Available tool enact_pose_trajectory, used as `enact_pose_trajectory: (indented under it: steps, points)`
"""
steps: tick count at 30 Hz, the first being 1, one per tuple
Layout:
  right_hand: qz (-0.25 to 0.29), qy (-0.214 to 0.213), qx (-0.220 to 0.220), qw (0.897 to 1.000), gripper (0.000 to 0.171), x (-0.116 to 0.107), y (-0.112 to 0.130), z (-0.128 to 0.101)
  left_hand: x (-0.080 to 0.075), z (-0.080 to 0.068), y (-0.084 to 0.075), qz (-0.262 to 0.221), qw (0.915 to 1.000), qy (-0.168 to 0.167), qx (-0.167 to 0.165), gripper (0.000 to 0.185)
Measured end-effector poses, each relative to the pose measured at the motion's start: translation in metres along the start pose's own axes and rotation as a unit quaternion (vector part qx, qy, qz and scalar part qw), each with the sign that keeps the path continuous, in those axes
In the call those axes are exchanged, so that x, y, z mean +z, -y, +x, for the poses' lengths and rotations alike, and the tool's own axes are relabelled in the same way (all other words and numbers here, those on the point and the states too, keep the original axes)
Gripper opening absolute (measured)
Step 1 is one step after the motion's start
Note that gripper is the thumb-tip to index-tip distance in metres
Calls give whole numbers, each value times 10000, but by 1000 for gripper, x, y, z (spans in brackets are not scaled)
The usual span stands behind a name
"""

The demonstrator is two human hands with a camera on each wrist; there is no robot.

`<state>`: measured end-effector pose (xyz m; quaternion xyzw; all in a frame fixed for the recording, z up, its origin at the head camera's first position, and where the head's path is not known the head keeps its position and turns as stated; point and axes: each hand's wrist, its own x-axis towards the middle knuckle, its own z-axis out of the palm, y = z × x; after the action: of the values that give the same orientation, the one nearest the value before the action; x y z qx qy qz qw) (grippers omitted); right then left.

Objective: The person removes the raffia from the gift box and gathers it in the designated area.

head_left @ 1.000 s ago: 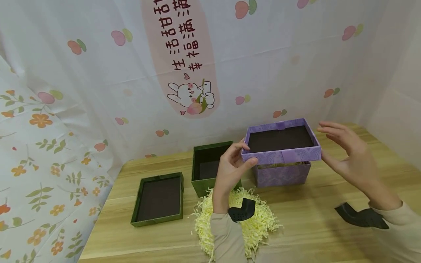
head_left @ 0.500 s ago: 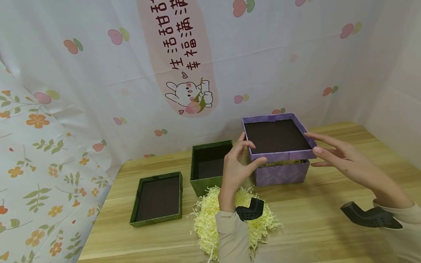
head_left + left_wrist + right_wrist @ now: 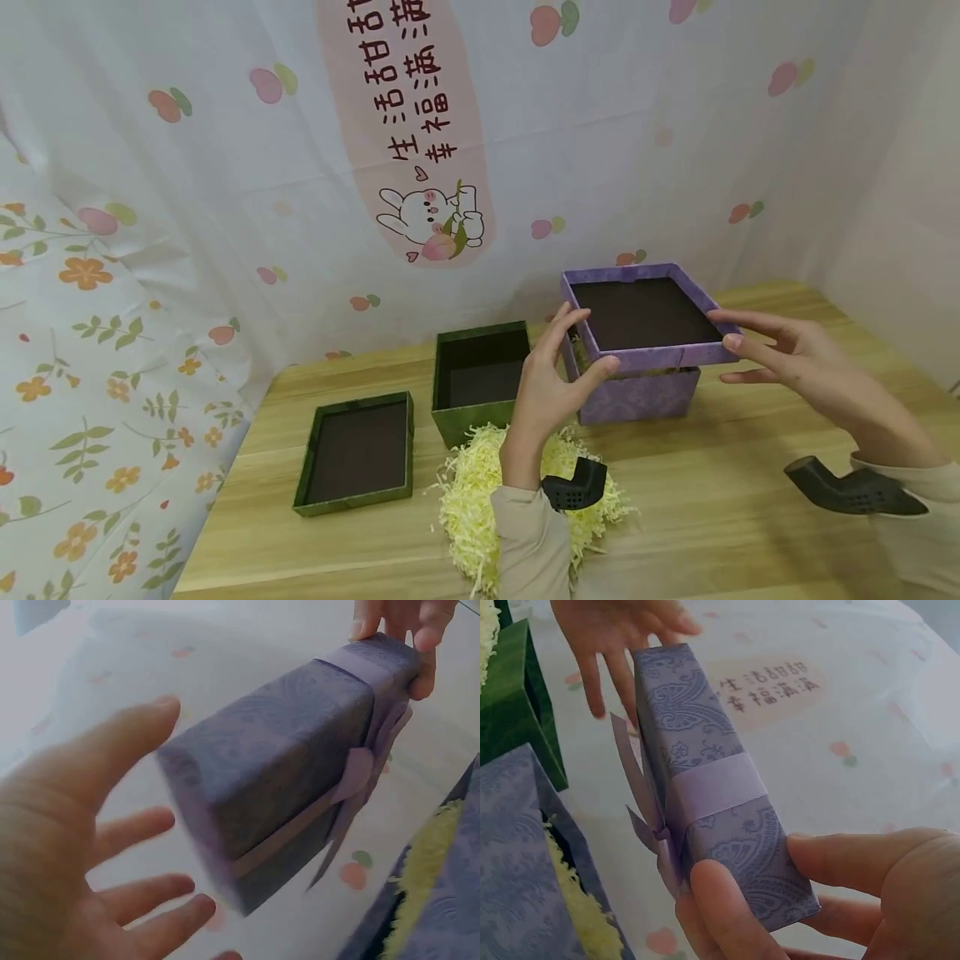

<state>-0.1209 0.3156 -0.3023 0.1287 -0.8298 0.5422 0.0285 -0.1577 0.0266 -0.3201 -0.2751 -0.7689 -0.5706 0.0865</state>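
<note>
**A:** Head view first — the purple lid point(image 3: 645, 321) hangs upside down just above the purple box point(image 3: 637, 392), dark inside facing up. Who has it?

**B:** The right hand point(image 3: 795, 367) does. In the right wrist view its thumb and fingers point(image 3: 727, 919) pinch one end of the lid, near the ribbon band. The left hand point(image 3: 551, 392) is spread, its fingers point(image 3: 142, 829) fanned beside the other end; from the wrist view I cannot tell whether they touch.

**A:** So how should it be handled well?

**B:** I'd judge a one-ended pinch lets the far end sag and twist — bring the left fingertips onto the opposite wall so both ends are borne. Keep clear of the bow (it sticks out from the side and would crush easily).

**A:** And the box beneath?

**B:** Yellow paper shred point(image 3: 585, 919) lies in it. More shred point(image 3: 480, 492) is heaped on the wooden table point(image 3: 712, 517), near the green box point(image 3: 472, 379) and the green lid point(image 3: 358, 454).
</note>
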Motion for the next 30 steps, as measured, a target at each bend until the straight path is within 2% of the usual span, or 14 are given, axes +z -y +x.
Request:
enact_pose_trajectory:
  steps: [4, 7, 10, 12, 13, 17, 19, 22, 24, 27, 30]
  points:
    - [-73, -225, -99, 9997, 44, -14, -6, -4, -26, 3, -27, 638, 9978, 106, -129, 65]
    - [-94, -359, -199, 9991, 46, -31, -18, -9, -54, 10, -50, 1326, 9902, 408, -136, 66]
    - [-99, -457, -314, 9984, 48, -50, -34, -16, -75, 20, -66, 2106, 9714, 1076, -203, 68]
    - [-250, -516, -360, 9977, 50, -63, -46, -21, -84, 28, -69, 2530, 9541, 1577, -294, 73]
    - [-143, -531, -424, 9976, 50, -69, -52, -24, -86, 32, -68, 2720, 9448, 1800, -326, 75]
    - [251, -536, -599, 9964, 52, -88, -76, -30, -86, 51, -56, 3209, 9120, 2506, -507, 88]
    - [647, -565, -584, 9946, 52, -94, -87, -31, -79, 61, -44, 3307, 9009, 2766, -508, 94]
    - [625, -608, -391, 9954, 53, -99, -103, -35, -66, 73, -24, 3385, 8861, 3110, -593, 103]
    - [812, -596, -289, 9945, 53, -102, -113, -38, -57, 77, -11, 3428, 8761, 3313, -714, 108]
    - [515, -628, -144, 9966, 54, -108, -131, -43, -44, 82, 6, 3542, 8621, 3503, -929, 112]
    - [99, -559, -88, 9983, 55, -114, -148, -46, -38, 86, 20, 3736, 8521, 3471, -1177, 112]
